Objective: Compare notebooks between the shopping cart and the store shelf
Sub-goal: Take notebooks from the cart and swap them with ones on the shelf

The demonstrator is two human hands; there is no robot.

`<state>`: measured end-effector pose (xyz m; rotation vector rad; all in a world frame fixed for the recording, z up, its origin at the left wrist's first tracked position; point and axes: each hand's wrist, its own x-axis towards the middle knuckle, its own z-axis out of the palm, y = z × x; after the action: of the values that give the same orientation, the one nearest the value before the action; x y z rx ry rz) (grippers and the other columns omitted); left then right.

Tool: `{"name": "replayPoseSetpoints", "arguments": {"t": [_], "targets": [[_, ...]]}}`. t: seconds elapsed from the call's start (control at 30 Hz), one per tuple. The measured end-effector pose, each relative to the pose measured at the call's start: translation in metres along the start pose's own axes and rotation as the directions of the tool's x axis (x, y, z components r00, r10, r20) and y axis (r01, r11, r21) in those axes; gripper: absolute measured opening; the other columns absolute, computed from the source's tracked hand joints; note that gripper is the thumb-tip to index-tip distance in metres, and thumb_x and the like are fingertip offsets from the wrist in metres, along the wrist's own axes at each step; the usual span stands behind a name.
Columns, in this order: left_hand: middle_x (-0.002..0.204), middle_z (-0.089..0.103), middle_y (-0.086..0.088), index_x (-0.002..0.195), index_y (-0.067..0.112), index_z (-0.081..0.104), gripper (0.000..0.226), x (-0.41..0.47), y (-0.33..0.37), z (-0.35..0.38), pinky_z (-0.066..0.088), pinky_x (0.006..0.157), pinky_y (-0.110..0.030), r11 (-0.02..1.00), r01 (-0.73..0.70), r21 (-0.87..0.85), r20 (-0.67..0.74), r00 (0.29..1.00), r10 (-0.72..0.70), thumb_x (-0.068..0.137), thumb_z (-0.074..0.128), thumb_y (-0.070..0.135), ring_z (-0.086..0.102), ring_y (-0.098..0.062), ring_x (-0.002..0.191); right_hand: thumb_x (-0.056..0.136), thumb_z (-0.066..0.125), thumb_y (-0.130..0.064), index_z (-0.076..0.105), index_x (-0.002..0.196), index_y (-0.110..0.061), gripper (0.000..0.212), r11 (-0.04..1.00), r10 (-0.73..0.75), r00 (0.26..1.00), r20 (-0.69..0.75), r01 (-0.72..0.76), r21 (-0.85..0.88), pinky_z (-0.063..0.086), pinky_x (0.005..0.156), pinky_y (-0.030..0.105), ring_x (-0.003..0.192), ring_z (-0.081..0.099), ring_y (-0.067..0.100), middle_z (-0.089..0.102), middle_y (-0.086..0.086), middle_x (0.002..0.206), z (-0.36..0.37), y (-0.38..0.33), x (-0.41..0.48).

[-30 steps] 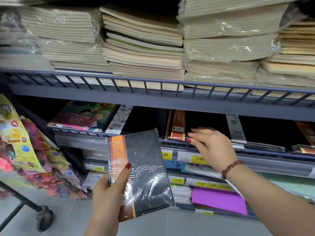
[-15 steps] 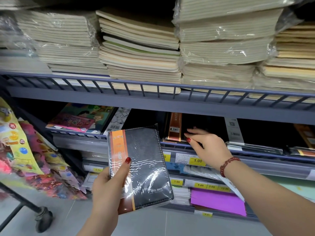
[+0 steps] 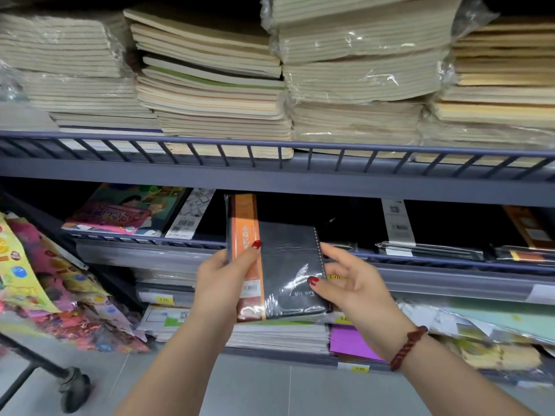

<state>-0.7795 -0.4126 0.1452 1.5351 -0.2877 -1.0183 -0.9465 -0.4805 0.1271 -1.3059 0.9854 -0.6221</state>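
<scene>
Black notebook point(image 3: 288, 259), orange-banded, plastic-wrapped: being held upright at frame centre, before the middle shelf point(image 3: 450, 279). Left edge is being gripped by the left hand point(image 3: 219, 283), thumb on the band; right edge is being pinched by the right hand point(image 3: 357, 292).

Bright children's picture books point(image 3: 126, 211) lie flat at the left, a pink one uppermost. A white barcode tag point(image 3: 398, 220) hangs further right. Lower down sit a yellow price label point(image 3: 163, 299) reading 5.00 and a purple paper sheet point(image 3: 350, 340). Colourful plastic packets point(image 3: 45, 280) crowd the far left above grey floor tiles point(image 3: 255, 385).
</scene>
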Motion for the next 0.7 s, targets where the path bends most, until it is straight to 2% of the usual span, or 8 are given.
{"name": "replayPoseSetpoints", "arguments": {"t": [0.07,0.17,0.27,0.4,0.5,0.57,0.63,0.7], "targets": [[0.076,0.066,-0.005,0.101,0.008,0.067,0.019,0.002,0.005,0.006,0.051,0.046,-0.025,1.000,-0.017,0.023,0.038,0.999,0.016,0.085,0.070,0.018,0.063,-0.016,0.056,0.084,0.063,0.001,0.055,0.125,-0.022,0.048,1.000,-0.016,0.998,-0.067,0.017,0.005,0.053,0.071,0.018,0.080,0.068,0.006,0.070,0.000,0.095,-0.004,-0.005,0.002],[0.111,0.067,-0.001,0.123,0.014,0.057,0.047,0.005,0.005,0.011,0.057,0.075,-0.032,0.997,-0.071,0.029,0.085,0.994,0.068,0.080,0.074,0.010,0.068,-0.016,0.091,0.086,0.062,-0.002,0.054,0.120,-0.028,0.044,1.000,-0.018,0.987,-0.159,0.017,-0.013,0.046,0.059,0.003,0.070,0.061,-0.016,0.063,-0.019,0.082,-0.014,-0.012,0.006],[0.113,0.063,0.012,0.129,0.018,0.050,0.061,0.006,0.006,0.013,0.048,0.096,-0.030,0.987,-0.128,0.099,0.169,0.979,0.110,0.076,0.075,0.003,0.061,-0.016,0.107,0.085,0.066,-0.011,0.050,0.131,-0.016,0.049,0.996,0.005,0.987,-0.161,-0.019,-0.087,0.046,0.062,0.006,0.075,0.056,-0.012,0.057,-0.017,0.096,-0.023,-0.020,0.011],[0.094,0.070,0.015,0.119,0.012,0.054,0.053,0.019,0.020,0.018,0.048,0.064,-0.004,0.953,-0.212,0.217,0.313,0.940,0.138,0.073,0.074,-0.006,0.067,-0.001,0.088,0.073,0.078,-0.015,0.044,0.135,-0.014,0.071,0.974,-0.061,0.997,-0.048,0.049,-0.220,0.049,0.067,0.006,0.081,0.060,-0.012,0.059,-0.015,0.106,-0.033,-0.037,0.021],[0.090,0.071,0.009,0.104,0.012,0.058,0.038,0.033,0.034,0.026,0.046,0.060,-0.003,0.916,-0.271,0.294,0.319,0.932,0.173,0.073,0.076,-0.003,0.067,0.007,0.076,0.069,0.080,-0.033,0.039,0.141,-0.019,0.084,0.917,-0.124,0.990,-0.065,0.090,-0.389,0.043,0.104,0.029,0.121,0.051,0.006,0.049,-0.008,0.138,-0.039,-0.045,0.035],[0.092,0.070,0.007,0.110,0.012,0.058,0.045,0.042,0.038,0.032,0.048,0.070,-0.006,0.884,-0.315,0.345,0.300,0.930,0.214,0.072,0.079,0.003,0.067,0.006,0.080,0.075,0.076,-0.034,0.045,0.138,-0.023,0.071,0.891,-0.153,0.984,-0.087,0.099,-0.444,0.042,0.104,0.031,0.115,0.052,0.006,0.056,-0.006,0.130,-0.041,-0.047,0.043],[0.118,0.064,0.002,0.132,0.014,0.053,0.069,0.051,0.038,0.037,0.043,0.092,-0.019,0.819,-0.350,0.455,0.293,0.927,0.234,0.070,0.083,0.015,0.060,-0.011,0.112,0.079,0.071,-0.035,0.049,0.135,-0.027,0.060,0.847,-0.173,0.980,-0.095,0.099,-0.522,0.046,0.092,0.022,0.093,0.057,0.007,0.064,-0.007,0.102,-0.042,-0.045,0.050],[0.130,0.057,0.000,0.138,0.016,0.049,0.077,0.059,0.035,0.039,0.038,0.097,-0.023,0.790,-0.348,0.506,0.265,0.934,0.241,0.069,0.084,0.018,0.051,-0.017,0.122,0.080,0.070,-0.036,0.051,0.134,-0.029,0.057,0.818,-0.180,0.978,-0.105,0.089,-0.568,0.041,0.091,0.019,0.100,0.058,0.014,0.065,-0.004,0.101,-0.043,-0.039,0.057]]}}
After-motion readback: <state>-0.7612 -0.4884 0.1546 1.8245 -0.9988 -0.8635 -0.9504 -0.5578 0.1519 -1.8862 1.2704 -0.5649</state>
